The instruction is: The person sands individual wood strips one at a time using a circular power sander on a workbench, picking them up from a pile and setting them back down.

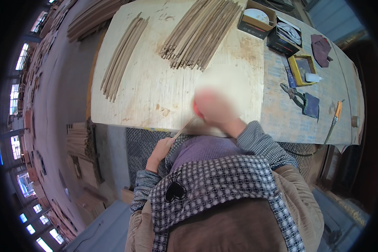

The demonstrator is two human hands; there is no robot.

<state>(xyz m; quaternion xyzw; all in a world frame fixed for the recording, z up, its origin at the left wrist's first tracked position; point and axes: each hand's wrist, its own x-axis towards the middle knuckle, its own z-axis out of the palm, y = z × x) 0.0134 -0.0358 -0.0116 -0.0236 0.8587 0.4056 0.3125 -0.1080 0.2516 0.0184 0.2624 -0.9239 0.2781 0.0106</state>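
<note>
My left hand (161, 149) is closed around the lower end of a thin wooden strip (184, 128). This strip slants up across the table's front edge. Its upper end meets my right hand (220, 111), which is over the wooden tabletop (138, 110). A blurred patch covers most of that hand, so its fingers cannot be made out. Something red (196, 108) shows at its left side, too blurred to name. Beyond my hands lie a large bundle of wooden strips (198, 34) and, to its left, a smaller bundle (124, 56).
On the right are open cardboard boxes (254, 29), a yellow tray (294, 71) with a small white bottle (312, 77), pliers (293, 94), a dark abrasive-like pad (311, 105) and an orange-handled tool (338, 109) on a hose or cable. Stacked timber (78, 138) stands on the floor at left.
</note>
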